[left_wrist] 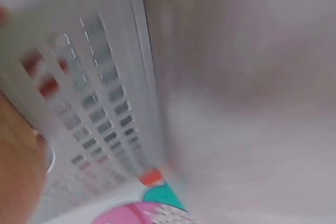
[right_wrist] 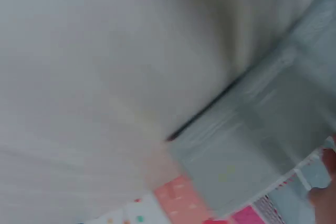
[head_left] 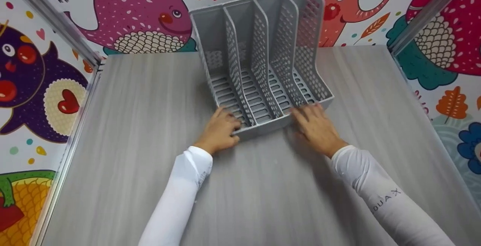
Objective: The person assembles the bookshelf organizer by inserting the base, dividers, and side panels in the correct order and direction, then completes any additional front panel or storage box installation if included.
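Observation:
A grey plastic desktop file organizer (head_left: 263,124) with tall perforated dividers and slotted floors stands at an angle on the table, its low front toward me. At its front left corner my left hand (head_left: 219,130) grips the edge, thumb at the front and fingers over the side. My right hand (head_left: 317,129) holds the front rim nearer the right end, fingertips over the top. The left wrist view shows the perforated side wall (left_wrist: 113,85) beside part of the left hand (left_wrist: 18,166). In the right wrist view, the smooth front wall (right_wrist: 236,161) appears blurred, with fingers (right_wrist: 326,182) at its rim.
The organizer rests on a grey wood-grain table (head_left: 142,126). Walls with cartoon animal prints (head_left: 139,13) enclose it at the back and sides, and metal posts (head_left: 56,17) stand at the rear corners.

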{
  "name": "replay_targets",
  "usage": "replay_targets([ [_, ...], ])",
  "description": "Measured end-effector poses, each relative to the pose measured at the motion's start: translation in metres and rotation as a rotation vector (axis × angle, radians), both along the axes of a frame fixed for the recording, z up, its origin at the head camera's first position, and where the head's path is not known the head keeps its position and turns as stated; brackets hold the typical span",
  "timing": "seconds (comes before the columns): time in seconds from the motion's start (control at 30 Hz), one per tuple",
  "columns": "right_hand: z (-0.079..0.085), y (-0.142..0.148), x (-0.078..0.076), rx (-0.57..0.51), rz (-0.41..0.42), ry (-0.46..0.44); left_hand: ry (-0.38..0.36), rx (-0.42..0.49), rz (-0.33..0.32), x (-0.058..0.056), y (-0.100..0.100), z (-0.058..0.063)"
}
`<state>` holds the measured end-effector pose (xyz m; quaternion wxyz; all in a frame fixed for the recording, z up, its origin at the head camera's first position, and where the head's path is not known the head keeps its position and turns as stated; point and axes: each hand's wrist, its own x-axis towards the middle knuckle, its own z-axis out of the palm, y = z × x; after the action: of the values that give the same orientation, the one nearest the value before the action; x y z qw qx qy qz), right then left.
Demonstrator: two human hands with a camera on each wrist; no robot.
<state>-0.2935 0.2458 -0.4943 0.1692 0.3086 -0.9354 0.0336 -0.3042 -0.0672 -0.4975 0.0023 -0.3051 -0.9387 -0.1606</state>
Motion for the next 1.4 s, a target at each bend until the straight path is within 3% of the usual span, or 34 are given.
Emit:
replay_targets([
  [0.13, -0.009, 0.006, -0.015, -0.057, -0.058, 0.047, -0.052, 0.087, 0.193, -0.014, -0.007, -0.002],
  [0.3, -0.015, -0.001, -0.031, -0.075, -0.128, 0.059, -0.132, 0.074, 0.28, -0.028, 0.0, 0.002],
  [0.43, -0.013, -0.009, -0.045, -0.06, -0.173, 0.035, -0.072, 0.006, 0.367, -0.035, 0.005, 0.005],
  [0.57, -0.012, -0.019, -0.057, -0.058, -0.22, -0.018, 0.046, -0.001, 0.444, -0.034, 0.011, -0.005],
  [0.67, -0.013, -0.025, -0.066, -0.061, -0.252, -0.05, 0.08, 0.04, 0.468, -0.03, 0.015, -0.015],
  [0.77, -0.013, -0.03, -0.076, -0.064, -0.274, -0.064, 0.04, 0.037, 0.473, -0.027, 0.018, -0.019],
  [1.03, -0.007, -0.027, -0.095, -0.073, -0.333, -0.072, -0.113, -0.007, 0.431, -0.031, 0.02, -0.008],
  [1.23, -0.012, -0.028, -0.104, -0.082, -0.323, -0.068, -0.119, -0.024, 0.457, -0.035, 0.023, -0.004],
  [1.4, -0.009, -0.029, -0.104, -0.071, -0.321, -0.168, -0.142, -0.021, 0.453, -0.04, 0.024, -0.007],
])
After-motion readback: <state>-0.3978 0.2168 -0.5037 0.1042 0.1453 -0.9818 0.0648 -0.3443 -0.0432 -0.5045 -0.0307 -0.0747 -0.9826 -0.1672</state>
